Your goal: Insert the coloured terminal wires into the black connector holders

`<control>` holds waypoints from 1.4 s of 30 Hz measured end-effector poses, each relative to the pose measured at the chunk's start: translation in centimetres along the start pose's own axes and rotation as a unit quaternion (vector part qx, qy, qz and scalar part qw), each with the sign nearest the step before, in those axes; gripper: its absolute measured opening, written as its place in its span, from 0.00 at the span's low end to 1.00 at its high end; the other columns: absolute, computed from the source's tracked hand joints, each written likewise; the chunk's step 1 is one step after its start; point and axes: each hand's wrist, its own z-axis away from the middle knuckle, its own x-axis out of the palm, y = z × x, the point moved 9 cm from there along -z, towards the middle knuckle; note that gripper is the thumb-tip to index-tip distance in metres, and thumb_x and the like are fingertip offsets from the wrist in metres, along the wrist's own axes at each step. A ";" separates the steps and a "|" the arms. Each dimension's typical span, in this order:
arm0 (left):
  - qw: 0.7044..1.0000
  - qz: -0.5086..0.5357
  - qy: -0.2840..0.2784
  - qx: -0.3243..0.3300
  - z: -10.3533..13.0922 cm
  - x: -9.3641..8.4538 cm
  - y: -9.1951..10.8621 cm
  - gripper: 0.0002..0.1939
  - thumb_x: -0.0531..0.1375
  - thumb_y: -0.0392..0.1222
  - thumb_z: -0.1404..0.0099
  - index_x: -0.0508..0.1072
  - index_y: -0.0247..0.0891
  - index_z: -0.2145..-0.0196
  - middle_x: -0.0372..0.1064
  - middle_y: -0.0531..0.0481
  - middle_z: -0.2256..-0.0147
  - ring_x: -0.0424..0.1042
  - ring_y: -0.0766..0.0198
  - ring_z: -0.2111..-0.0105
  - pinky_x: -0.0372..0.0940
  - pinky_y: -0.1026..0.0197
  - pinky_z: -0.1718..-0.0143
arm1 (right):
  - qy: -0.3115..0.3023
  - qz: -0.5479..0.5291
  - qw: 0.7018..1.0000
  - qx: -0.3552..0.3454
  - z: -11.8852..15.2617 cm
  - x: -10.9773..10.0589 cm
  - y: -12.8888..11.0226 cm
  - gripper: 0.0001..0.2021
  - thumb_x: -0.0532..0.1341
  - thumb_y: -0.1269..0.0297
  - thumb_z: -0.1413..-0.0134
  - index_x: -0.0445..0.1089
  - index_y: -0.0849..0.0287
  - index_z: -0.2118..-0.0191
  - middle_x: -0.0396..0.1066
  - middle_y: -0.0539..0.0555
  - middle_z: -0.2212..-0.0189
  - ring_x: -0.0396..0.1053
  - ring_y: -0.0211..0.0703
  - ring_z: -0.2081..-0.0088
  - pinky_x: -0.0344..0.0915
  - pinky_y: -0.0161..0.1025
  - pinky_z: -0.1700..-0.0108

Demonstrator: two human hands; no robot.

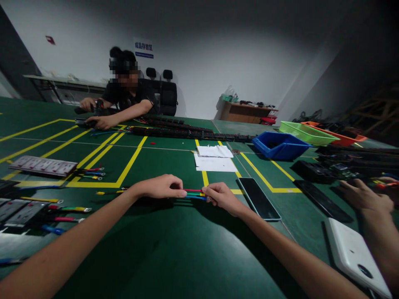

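A short bundle of coloured wires (193, 194), red, green and blue, is stretched between my two hands just above the green table. My left hand (162, 186) pinches the bundle at its left part, thumb against fingers. At the right end, my right hand (220, 195) is closed on the wires, with yellow and blue end sleeves showing at its fingertips. Left of my left hand, more wire ends with a yellow tip (100, 193) poke out. A phone (259, 198) with a dark screen lies right of my right hand.
Socket strips (43, 165) with lugged wires lie at left. White papers (215, 158) and a blue bin (279, 145) are beyond my hands. A white device (355, 253) lies at right, near another person's hand (368, 197). Opposite, a person (131, 95) handles a tool beside dark cable harnesses (177, 132).
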 end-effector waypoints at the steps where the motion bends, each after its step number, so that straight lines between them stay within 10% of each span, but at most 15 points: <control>1: 1.000 0.013 0.001 -0.002 -0.1 0.0 -0.2 0.27 0.53 0.65 0.33 0.74 0.37 0.63 0.69 0.49 0.67 0.66 0.62 0.69 0.55 0.62 0.70 | 0.002 0.000 1.000 0.002 0.0 -0.1 0.1 0.23 0.61 0.42 0.46 0.68 0.61 0.76 0.65 0.48 0.81 0.56 0.31 0.82 0.48 0.31 0.81; 12: 0.997 0.075 0.013 -0.012 -0.5 0.3 -1.0 0.26 0.52 0.64 0.32 0.69 0.36 0.69 0.60 0.53 0.73 0.59 0.66 0.74 0.52 0.63 0.73 | 0.015 0.019 0.999 0.023 -0.2 -0.4 0.6 0.23 0.61 0.44 0.45 0.71 0.62 0.74 0.65 0.48 0.81 0.56 0.30 0.83 0.47 0.30 0.82; 32: 0.986 -0.148 0.080 -0.003 1.5 -0.6 1.5 0.20 0.62 0.60 0.40 0.70 0.41 0.61 0.69 0.49 0.61 0.67 0.58 0.63 0.55 0.60 0.67 | 0.086 0.027 0.996 -0.006 -0.4 -1.2 0.8 0.18 0.62 0.48 0.45 0.69 0.60 0.73 0.63 0.46 0.81 0.59 0.31 0.83 0.51 0.30 0.82; 42: 0.989 -0.145 0.008 0.019 0.5 0.6 0.4 0.18 0.56 0.58 0.34 0.71 0.41 0.58 0.68 0.47 0.59 0.66 0.56 0.59 0.58 0.58 0.62 | 0.082 0.025 0.996 -0.006 -0.3 -1.1 0.7 0.19 0.62 0.47 0.45 0.69 0.60 0.72 0.60 0.45 0.82 0.58 0.31 0.83 0.47 0.30 0.83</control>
